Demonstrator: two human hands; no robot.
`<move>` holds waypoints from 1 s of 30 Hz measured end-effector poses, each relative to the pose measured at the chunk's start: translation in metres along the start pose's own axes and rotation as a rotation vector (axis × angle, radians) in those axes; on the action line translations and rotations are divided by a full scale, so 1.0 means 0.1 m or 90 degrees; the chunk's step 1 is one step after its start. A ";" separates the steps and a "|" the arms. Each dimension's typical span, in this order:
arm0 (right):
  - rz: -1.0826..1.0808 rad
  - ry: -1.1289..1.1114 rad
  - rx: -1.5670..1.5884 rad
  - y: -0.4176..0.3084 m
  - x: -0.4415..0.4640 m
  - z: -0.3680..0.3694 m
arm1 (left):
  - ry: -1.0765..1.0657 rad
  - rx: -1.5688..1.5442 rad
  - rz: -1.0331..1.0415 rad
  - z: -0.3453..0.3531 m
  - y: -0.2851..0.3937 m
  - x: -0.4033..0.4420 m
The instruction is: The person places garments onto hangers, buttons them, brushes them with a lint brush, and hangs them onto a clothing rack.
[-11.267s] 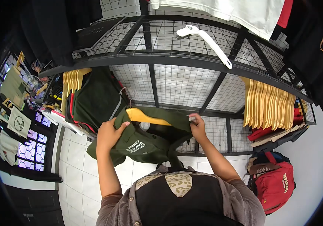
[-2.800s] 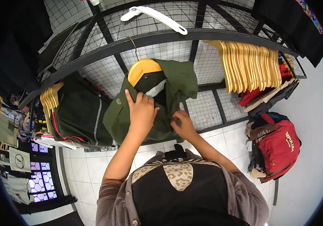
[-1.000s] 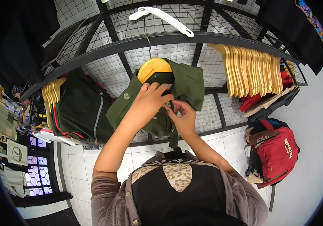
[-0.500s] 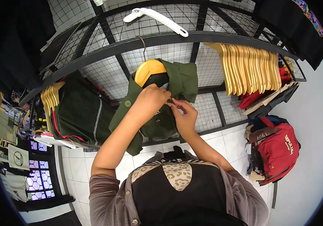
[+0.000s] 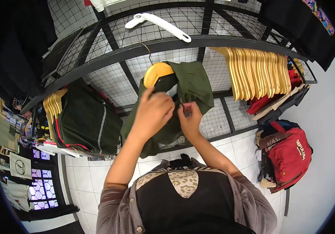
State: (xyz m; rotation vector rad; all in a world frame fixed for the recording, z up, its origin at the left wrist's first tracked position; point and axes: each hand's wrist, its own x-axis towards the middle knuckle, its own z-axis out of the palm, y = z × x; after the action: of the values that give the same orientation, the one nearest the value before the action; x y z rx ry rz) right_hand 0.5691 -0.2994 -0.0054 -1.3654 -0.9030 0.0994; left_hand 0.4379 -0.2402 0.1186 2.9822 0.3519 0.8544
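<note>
A dark green shirt [image 5: 193, 80] hangs on a yellowish wooden hanger [image 5: 157, 73], whose metal hook goes up to the black rack bar. My right hand [image 5: 191, 121] pinches the edge of the shirt's front opening between thumb and fingers. Just left of it, my left hand [image 5: 155, 113] is in front of the shirt's other front side, below the hanger. Motion smears its fingers, one of them pointing up towards the hanger, and its grip on the cloth cannot be made out. The shirt's lower part is partly behind both hands.
A white-handled brush [image 5: 159, 26] lies on the black wire shelf [image 5: 116, 46] above. Wooden hangers [image 5: 257, 74] fill the rail at right. Dark green garments [image 5: 83, 121] hang at left. A red bag [image 5: 290, 154] with other items is low at right.
My left hand has shifted from the shirt's front opening slightly left and down, one finger now raised. The shirt has turned and moved slightly right; my right hand stays at its opening.
</note>
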 end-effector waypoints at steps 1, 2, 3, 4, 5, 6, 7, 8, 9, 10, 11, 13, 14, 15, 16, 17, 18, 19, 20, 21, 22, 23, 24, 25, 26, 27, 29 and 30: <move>-0.012 0.006 0.029 0.04 0.01 0.00 | 0.066 0.035 -0.080 -0.16 0.02 -0.05; -0.023 0.012 0.058 0.08 0.01 0.01 | 0.132 0.070 -0.159 -0.26 0.01 -0.11; -0.024 0.015 0.060 0.11 -0.01 0.03 | 0.163 0.080 -0.238 -0.30 -0.03 -0.19; -0.030 -0.021 0.058 0.12 -0.05 0.05 | 0.195 0.089 -0.318 -0.31 -0.08 -0.27; -0.037 -0.056 0.054 0.12 -0.08 0.04 | 0.202 -0.016 -0.376 -0.22 -0.16 -0.40; -0.040 -0.052 0.051 0.08 -0.09 0.05 | 0.143 -0.122 -0.361 -0.13 -0.20 -0.54; -0.100 -0.118 0.045 0.02 -0.10 0.08 | 0.116 -0.162 -0.398 -0.08 -0.17 -0.57; -0.159 -0.185 0.040 -0.02 -0.13 0.10 | 0.087 -0.201 -0.436 -0.04 -0.14 -0.58; -0.164 -0.222 0.032 -0.01 -0.17 0.11 | 0.090 -0.203 -0.419 -0.02 -0.12 -0.58; -0.166 -0.221 0.036 0.03 -0.18 0.19 | 0.091 -0.198 -0.419 -0.02 -0.10 -0.57; -0.124 -0.114 0.144 0.07 -0.21 0.32 | 0.076 -0.223 -0.433 -0.03 -0.06 -0.55; -0.058 -0.001 0.219 0.03 -0.21 0.48 | 0.076 -0.256 -0.448 -0.01 -0.03 -0.53; -0.058 -0.004 0.225 0.01 -0.24 0.54 | 0.078 -0.250 -0.451 0.00 -0.04 -0.54; 0.007 -0.074 0.278 -0.13 -0.23 0.58 | 0.085 -0.251 -0.450 0.01 -0.06 -0.56; 0.072 -0.145 0.330 -0.21 -0.24 0.60 | 0.091 -0.253 -0.448 0.00 -0.06 -0.56; 0.102 -0.254 0.327 -0.05 -0.29 0.65 | 0.092 -0.260 -0.456 -0.03 -0.05 -0.56; 0.104 -0.256 0.331 0.04 -0.35 0.65 | 0.089 -0.257 -0.459 -0.04 -0.06 -0.58; 0.157 -0.310 0.350 0.11 -0.42 0.63 | 0.081 -0.268 -0.476 -0.07 -0.08 -0.59; 0.209 -0.365 0.370 0.19 -0.46 0.60 | 0.075 -0.277 -0.494 -0.09 -0.09 -0.61; 0.264 -0.331 0.411 0.29 -0.45 0.56 | 0.077 -0.271 -0.496 -0.11 -0.09 -0.62; 0.262 -0.336 0.415 0.31 -0.36 0.58 | 0.082 -0.262 -0.493 -0.11 -0.05 -0.61; 0.230 -0.209 0.376 0.34 -0.25 0.61 | 0.086 -0.255 -0.492 -0.11 -0.02 -0.60; 0.200 -0.083 0.333 0.37 -0.22 0.63 | 0.085 -0.253 -0.498 -0.09 0.01 -0.60; 0.205 -0.085 0.334 0.43 -0.27 0.68 | 0.093 -0.273 -0.508 -0.07 0.05 -0.59; 0.177 -0.189 0.289 0.55 -0.34 0.77 | 0.102 -0.293 -0.516 -0.05 0.07 -0.58; 0.146 -0.291 0.243 0.67 -0.40 0.88 | 0.113 -0.304 -0.515 -0.03 0.07 -0.57; 0.066 -0.483 0.136 0.78 -0.50 0.94 | 0.115 -0.298 -0.524 -0.06 0.06 -0.58; 0.066 -0.485 0.138 0.87 -0.60 0.94 | 0.117 -0.295 -0.533 -0.07 0.06 -0.59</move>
State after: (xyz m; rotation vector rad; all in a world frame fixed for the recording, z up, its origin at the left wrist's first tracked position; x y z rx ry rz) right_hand 0.5098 -0.2354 -0.1163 -1.1715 -1.3979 0.8156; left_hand 0.3869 -0.2591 0.0948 2.0289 1.1131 0.9127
